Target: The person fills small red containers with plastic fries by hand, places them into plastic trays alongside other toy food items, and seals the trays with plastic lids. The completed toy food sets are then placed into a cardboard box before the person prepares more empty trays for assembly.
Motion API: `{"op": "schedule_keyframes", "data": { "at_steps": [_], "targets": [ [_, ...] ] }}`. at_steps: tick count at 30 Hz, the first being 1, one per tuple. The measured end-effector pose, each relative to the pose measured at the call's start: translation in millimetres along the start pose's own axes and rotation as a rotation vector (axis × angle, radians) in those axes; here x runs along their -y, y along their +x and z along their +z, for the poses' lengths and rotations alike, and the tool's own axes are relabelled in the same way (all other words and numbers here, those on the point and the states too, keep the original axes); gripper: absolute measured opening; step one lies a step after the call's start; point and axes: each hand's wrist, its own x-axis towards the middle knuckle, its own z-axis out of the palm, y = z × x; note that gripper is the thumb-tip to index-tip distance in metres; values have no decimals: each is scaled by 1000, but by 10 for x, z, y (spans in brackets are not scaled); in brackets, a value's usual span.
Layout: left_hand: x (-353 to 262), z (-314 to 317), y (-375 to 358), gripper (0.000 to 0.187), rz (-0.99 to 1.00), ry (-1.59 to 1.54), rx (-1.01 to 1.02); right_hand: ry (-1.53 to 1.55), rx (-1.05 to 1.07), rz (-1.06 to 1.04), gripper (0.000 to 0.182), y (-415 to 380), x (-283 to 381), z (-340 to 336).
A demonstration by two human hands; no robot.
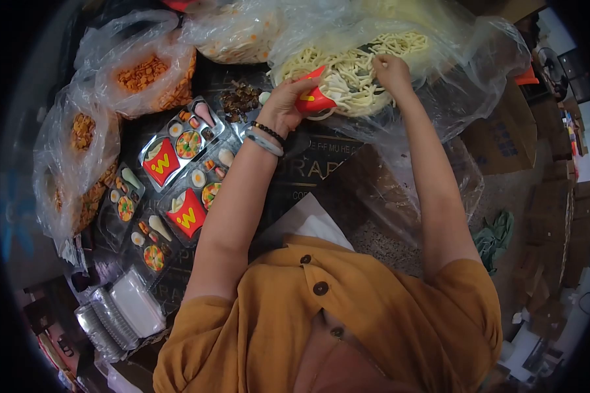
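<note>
My left hand [287, 105] is closed on a red carton [316, 99] with a yellow mark, tilted over a heap of pale, fry-like sticks [357, 82] in an open clear plastic bag [452, 59]. Some pale pieces show at the carton's opening. Just right of the heap is my right hand [392, 73], fingers pinched together at its edge; what they hold, if anything, is too small to tell. To the left, clear trays [167, 177] carry more red cartons [187, 213] with small toy-like eggs, pizzas and drumsticks.
Bags of orange pieces [142, 73] stand at the left and upper left. Dark brown bits [241, 98] lie near my left hand. Stacked empty clear trays [121, 314] are at the lower left. A cardboard box [505, 134] stands at the right, with a green cloth [495, 232] below it.
</note>
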Motion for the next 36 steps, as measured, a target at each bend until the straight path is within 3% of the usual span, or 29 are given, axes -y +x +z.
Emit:
{"op": "schedule_keyframes", "data": {
  "at_steps": [1, 3, 5, 6, 8, 9, 10, 12, 13, 15, 16, 18, 19, 20, 22, 27, 29, 30, 32, 34, 36],
  "targets": [
    [-40, 38, -71, 44, -35, -55, 24, -296, 37, -68, 40, -82, 23, -26],
    [-74, 13, -100, 40, -26, -87, 23, -280, 11, -86, 46, -281, 276, -89],
    [-75, -17, -171, 37, -27, -122, 12, 501, 395, 58, 50, -608, 770, -286],
    [-94, -8, -212, 36, -12, -107, 34, 503, 403, 56, 50, -699, 803, -275],
    [-133, 29, -306, 35, 16, -98, 53, 824, 607, 32, 57, -793, 838, -230],
    [-130, 48, -381, 34, 62, 19, -45, 840, 624, 79, 57, -779, 804, -187],
    [-118, 54, -448, 34, 102, 135, -145, 841, 635, 78, 57, -790, 781, -138],
    [-122, 26, -554, 34, 118, 193, -144, 556, 485, -178, 53, -829, 784, -42],
    [-122, -1, -609, 35, 132, 256, -133, 561, 501, -183, 53, -890, 869, -24],
    [-98, -50, -701, 35, 165, 262, -149, 346, 152, -416, 41, -1017, 1093, -12],
    [-92, -64, -762, 36, 192, 273, -150, 356, 169, -427, 41, -1016, 1166, 0],
    [-102, -101, -912, 37, 176, 229, -171, 207, -126, -686, 33, -1015, 1272, 46],
    [-109, -117, -984, 37, 151, 193, -169, 378, 87, -605, 30, -1032, 1252, 67],
    [-97, -139, -1034, 37, 158, 189, -184, 388, 99, -612, 30, -1064, 1247, 75],
    [-66, -182, -1119, 38, 204, -6, -282, 408, 352, -508, 25, -1177, 1295, 48],
    [-51, -268, -1417, 40, 309, -63, -351, 584, 435, -449, 17, -1524, 1544, 56],
    [-42, -301, -1565, 41, 338, -14, -403, 533, 679, -324, 18, -1536, 1586, -7],
    [-30, -314, -1625, 43, 370, 110, -388, 541, 702, -338, 18, -1543, 1600, -4],
    [-22, -268, -1811, 46, 418, 310, -413, 402, 503, -553, 19, -1579, 1694, 73],
    [156, -337, -1859, 43, 564, 337, -408, 446, 509, -545, 19, -1730, 1880, 171],
    [247, -353, -2027, 40, 628, 374, -537, 357, 420, -507, 17, -1887, 2012, 300]
  ]
}}
